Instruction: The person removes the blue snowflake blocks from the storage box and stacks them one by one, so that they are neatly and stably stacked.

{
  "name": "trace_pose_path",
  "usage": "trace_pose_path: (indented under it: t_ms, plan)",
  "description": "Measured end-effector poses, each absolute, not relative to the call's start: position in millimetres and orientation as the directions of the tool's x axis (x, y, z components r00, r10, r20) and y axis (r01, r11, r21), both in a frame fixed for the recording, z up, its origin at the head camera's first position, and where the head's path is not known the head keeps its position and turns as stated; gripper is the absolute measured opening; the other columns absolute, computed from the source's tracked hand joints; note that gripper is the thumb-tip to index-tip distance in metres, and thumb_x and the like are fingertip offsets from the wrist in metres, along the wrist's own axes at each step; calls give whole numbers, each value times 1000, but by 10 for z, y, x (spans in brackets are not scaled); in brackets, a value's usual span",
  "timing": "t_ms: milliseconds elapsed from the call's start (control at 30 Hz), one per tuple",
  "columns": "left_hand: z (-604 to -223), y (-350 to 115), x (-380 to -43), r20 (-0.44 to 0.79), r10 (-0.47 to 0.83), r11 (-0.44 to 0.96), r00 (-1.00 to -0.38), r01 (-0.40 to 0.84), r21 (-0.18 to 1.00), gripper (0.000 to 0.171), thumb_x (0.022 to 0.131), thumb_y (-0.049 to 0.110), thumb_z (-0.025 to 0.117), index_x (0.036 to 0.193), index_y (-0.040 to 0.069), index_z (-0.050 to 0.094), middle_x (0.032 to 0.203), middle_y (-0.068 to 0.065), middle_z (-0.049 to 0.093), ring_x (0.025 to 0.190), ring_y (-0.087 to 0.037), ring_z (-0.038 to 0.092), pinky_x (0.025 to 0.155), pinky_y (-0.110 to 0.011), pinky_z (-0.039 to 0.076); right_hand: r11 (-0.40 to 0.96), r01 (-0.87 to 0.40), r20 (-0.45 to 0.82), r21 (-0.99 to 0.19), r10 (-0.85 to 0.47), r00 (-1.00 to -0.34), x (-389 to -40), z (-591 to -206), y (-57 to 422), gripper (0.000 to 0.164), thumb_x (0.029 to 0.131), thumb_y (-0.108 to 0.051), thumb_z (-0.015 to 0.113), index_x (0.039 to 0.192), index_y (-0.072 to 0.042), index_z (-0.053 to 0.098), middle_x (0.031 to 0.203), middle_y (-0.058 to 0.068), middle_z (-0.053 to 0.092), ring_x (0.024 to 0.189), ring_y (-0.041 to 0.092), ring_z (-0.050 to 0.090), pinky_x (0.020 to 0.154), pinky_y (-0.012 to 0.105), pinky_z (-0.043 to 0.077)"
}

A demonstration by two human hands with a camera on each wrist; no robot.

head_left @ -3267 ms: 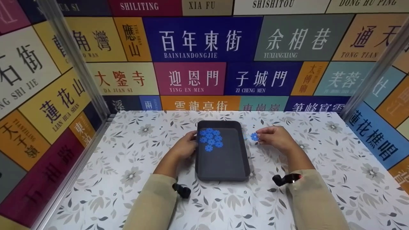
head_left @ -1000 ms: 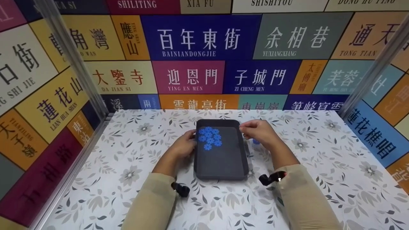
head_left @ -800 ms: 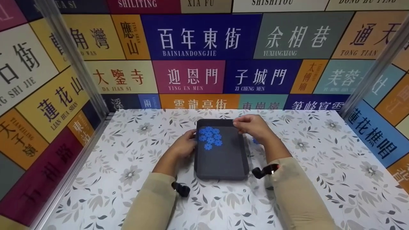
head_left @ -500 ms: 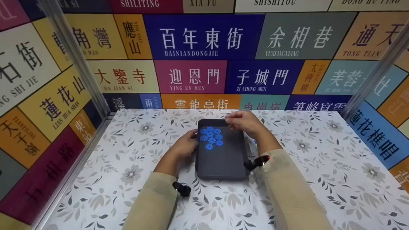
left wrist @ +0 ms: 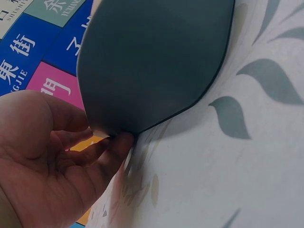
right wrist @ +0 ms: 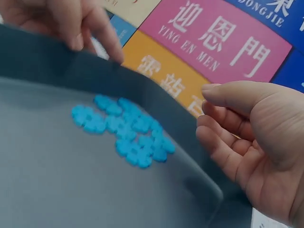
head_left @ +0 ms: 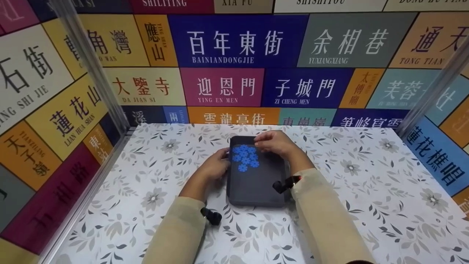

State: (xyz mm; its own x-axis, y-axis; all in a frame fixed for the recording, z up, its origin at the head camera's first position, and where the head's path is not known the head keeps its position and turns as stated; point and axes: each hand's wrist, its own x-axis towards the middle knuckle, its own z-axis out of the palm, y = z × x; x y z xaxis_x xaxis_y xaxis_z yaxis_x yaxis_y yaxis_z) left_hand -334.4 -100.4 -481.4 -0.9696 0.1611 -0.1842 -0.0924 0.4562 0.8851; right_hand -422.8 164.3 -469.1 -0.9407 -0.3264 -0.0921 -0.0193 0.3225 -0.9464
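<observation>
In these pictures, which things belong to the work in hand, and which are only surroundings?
Work in hand:
dark grey rectangular tray
blue flower-shaped pieces, inside it
left hand, holding the tray's side
right hand, at its far end

Only surroundings:
white cloth with grey leaf print
multicoloured wall panels with Chinese lettering
black wrist cameras

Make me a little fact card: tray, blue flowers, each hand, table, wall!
Tray: dark grey, rectangular
Blue flowers: bunched together in the tray's far left part
Left hand: holds the tray's left side
Right hand: at the tray's far end, nothing visible in it
Table: white, with grey leaves and flowers
Wall: colourful signs with writing
</observation>
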Motion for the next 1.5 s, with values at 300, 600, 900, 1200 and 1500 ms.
trace_pose_path:
  t_ms: [300,600,900,1200,1500]
  plan:
    - [-4814,-971,-3349,-151,171,440,-974,-62,896,60,106,13,49,165,12,41,161,-15,54,137,-30,56,113,-47,48,517,-153,-108,-842,-440,-891,-4217,-4751,1680,36,90,-16,84,122,-2,78,108,8,82,89,20,77,82,34,64]
    - [-4804,-935,-3374,-137,172,454,-976,-45,890,60,104,11,51,163,10,44,161,-16,55,151,-32,50,130,-49,35,645,-252,-138,-722,-490,-860,-4207,-4726,1687,31,82,-19,88,112,-12,83,86,-5,76,79,11,68,74,28,56]
    - [-4804,-967,-3365,-152,168,451,-974,-62,891,60,104,12,52,164,14,44,161,-15,55,150,-31,50,130,-50,34,719,-298,-184,-628,-510,-840,-4209,-4723,1629,31,78,-22,94,107,-22,85,98,-2,78,88,13,66,77,28,56]
    - [-4817,-988,-3342,-136,167,447,-977,-48,893,60,104,13,51,164,12,44,161,-16,55,145,-31,53,123,-49,40,741,-329,-205,-585,-527,-825,-4199,-4727,1605,30,79,-24,94,108,-26,85,102,-3,81,92,13,69,82,30,57]
    - [-4821,-1001,-3358,-169,164,440,-972,-81,894,61,105,10,48,165,12,42,160,-15,55,138,-30,56,114,-45,48,749,-381,-212,-542,-560,-801,-4202,-4715,1583,30,81,-27,91,111,-26,85,108,-3,83,97,13,73,89,36,61]
